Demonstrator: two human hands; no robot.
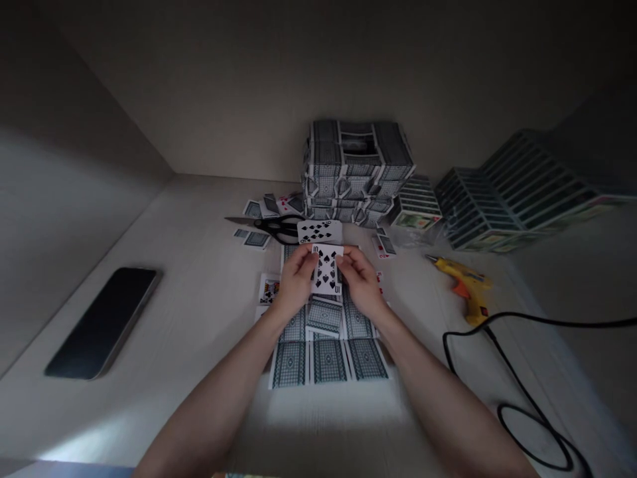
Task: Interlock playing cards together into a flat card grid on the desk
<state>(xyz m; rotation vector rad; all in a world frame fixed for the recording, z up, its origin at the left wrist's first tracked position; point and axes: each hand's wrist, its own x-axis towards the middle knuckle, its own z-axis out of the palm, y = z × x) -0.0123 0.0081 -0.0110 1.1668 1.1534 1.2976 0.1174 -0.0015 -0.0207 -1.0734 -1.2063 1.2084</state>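
A playing card [327, 271], a ten of spades facing me, is gripped at its two long sides. My left hand [296, 279] pinches its left edge with the thumb in front. On the opposite edge my right hand [364, 282] does the same. Just beyond the fingers lies another spade card [320, 232], face up. Beneath my hands and wrists spreads a panel of patterned card backs [328, 363], its front row side by side. One loose card [324, 317] rests tilted on that panel. A king card [269, 289] shows beside my left wrist.
Black scissors [283, 230] lie behind my left hand among scattered cards. At the back stands a box-like structure built of cards [343, 169]. Stacked card packs [512, 192] and a yellow glue gun [468, 289] with a black cable are right; a phone [102, 323] is left.
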